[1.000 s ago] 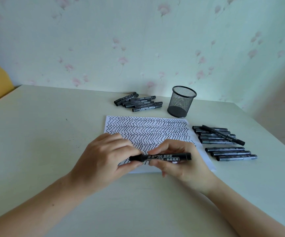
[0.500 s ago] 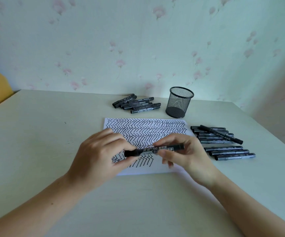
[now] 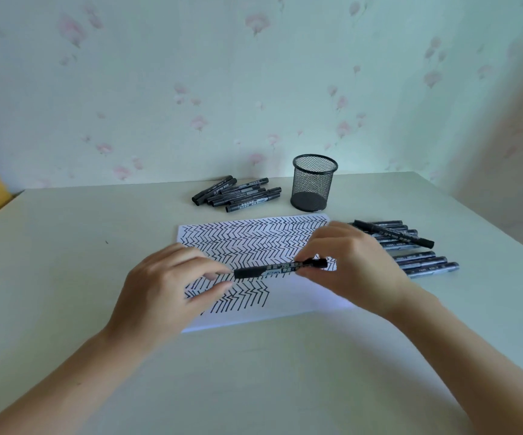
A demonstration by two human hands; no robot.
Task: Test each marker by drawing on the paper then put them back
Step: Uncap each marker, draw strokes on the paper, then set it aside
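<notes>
A black marker (image 3: pixel 263 271) with its cap on is held level, just above the white paper (image 3: pixel 304 298). My right hand (image 3: pixel 357 265) pinches the marker's right half between thumb and fingertips. My left hand (image 3: pixel 166 290) hovers at the capped left end, its fingers loosely curled; the index fingertip is right at the cap and the thumb sits below it, with nothing gripped. Black zigzag strokes cover most of the paper, leaving its lower right part blank.
A black mesh pen cup (image 3: pixel 313 183) stands behind the paper. To its left lies a pile of several black markers (image 3: pixel 238 194). More markers (image 3: pixel 423 262) lie in rows right of the paper, one lying across the others. The table edge (image 3: pixel 489 221) runs along the right.
Both hands lifted the marker slightly and carried it away from me over the paper. My left hand let go of the cap end, which now shows in full.
</notes>
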